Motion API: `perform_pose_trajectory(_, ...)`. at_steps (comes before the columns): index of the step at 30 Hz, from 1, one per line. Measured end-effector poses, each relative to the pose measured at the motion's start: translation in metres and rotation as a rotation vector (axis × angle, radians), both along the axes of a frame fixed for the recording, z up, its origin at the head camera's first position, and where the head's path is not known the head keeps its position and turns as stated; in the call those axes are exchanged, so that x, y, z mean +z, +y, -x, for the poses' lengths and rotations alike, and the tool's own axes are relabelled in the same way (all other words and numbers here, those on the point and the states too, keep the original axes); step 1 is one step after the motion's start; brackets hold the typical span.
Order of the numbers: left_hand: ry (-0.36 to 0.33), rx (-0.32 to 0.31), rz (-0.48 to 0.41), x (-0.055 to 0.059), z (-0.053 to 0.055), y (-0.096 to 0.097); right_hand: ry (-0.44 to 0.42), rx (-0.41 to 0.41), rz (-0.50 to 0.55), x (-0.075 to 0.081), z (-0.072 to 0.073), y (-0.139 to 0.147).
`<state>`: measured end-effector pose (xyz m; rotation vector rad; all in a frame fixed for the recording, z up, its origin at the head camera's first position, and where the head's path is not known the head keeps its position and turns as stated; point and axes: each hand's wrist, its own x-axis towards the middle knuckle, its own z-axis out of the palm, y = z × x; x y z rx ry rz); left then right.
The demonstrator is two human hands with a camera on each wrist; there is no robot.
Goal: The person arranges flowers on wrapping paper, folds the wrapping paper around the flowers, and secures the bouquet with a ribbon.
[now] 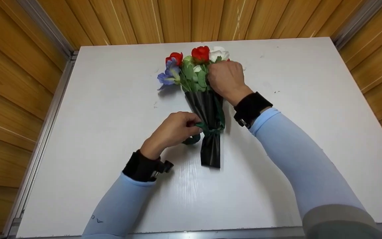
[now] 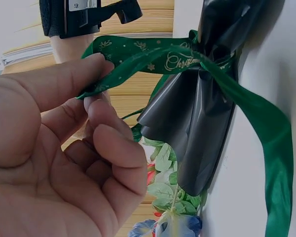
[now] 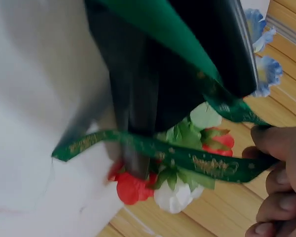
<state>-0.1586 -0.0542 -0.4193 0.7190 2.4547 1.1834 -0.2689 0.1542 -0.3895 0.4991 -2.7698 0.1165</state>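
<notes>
A bouquet wrapped in black paper lies on the white table, its flowers toward the far side. A green ribbon with gold Christmas lettering goes around the narrow part of the wrap. Between thumb and fingertips, my left hand pinches a looped part of this ribbon, left of the tie; a longer tail hangs nearby. My right hand is raised over the blooms' right side and, in the right wrist view, pinches another length of the ribbon, whose loose end hangs free. Red flowers, a white flower and blue flowers show among green leaves.
The white tabletop extends around the bouquet on all sides. Wood-patterned panels with metal framing stand along its back and sides. Black straps with small cameras sit on both wrists.
</notes>
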Motion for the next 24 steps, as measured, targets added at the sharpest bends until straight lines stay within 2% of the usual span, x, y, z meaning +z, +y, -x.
perform_pose_trajectory(3,-0.007,0.000,-0.003,0.000,0.000,0.000,-0.130,-0.041,0.072,0.001,0.001,-0.008)
perform_pose_trajectory(6,-0.006,-0.004,-0.006,0.000,0.001,0.000,-0.265,-0.023,0.141,0.002,0.002,-0.013)
perform_pose_trajectory(11,-0.008,-0.012,-0.005,0.000,0.001,0.000,-0.432,0.073,0.319,0.004,0.001,-0.019)
perform_pose_trajectory(14,-0.014,-0.010,-0.004,0.000,0.002,0.000,-0.488,0.165,0.455,0.005,-0.003,-0.023)
perform_pose_trajectory(16,-0.015,-0.009,-0.001,0.000,0.002,0.001,-0.516,0.243,0.507,0.005,-0.006,-0.026)
perform_pose_trajectory(20,-0.014,-0.009,-0.004,-0.002,0.002,0.002,-0.597,0.392,0.472,0.005,-0.014,-0.030)
perform_pose_trajectory(24,-0.026,-0.012,-0.012,-0.003,0.002,0.003,-0.726,0.458,0.379,0.005,-0.020,-0.034)
